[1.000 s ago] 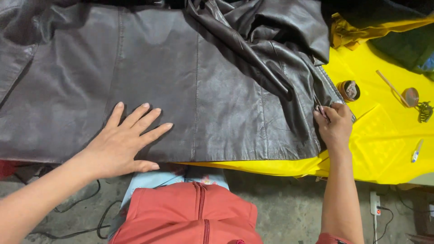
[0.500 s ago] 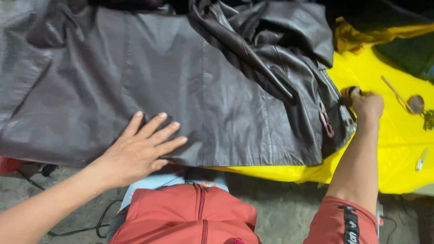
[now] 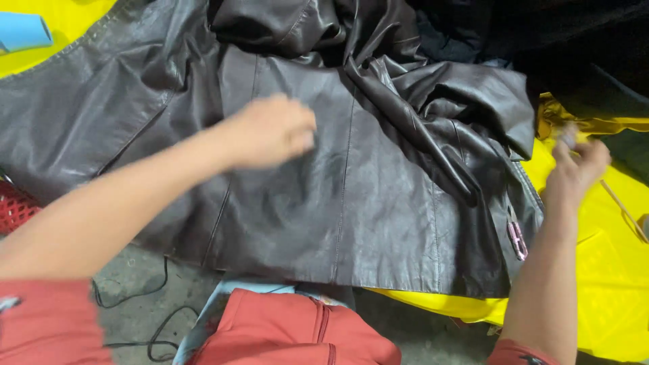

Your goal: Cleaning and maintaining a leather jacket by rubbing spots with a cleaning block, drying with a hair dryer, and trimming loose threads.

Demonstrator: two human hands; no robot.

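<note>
The dark leather garment lies spread flat over the yellow-covered counter, left hand loosely curled above its panel, right hand at the right edge, grip blurred, undeterminable.

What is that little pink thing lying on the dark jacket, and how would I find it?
Find the big dark leather jacket spread over the yellow cloth. Follow its right edge down, just below the right hand. There lies a small pair of pink snips, the only pink thing on the dark leather.
</note>
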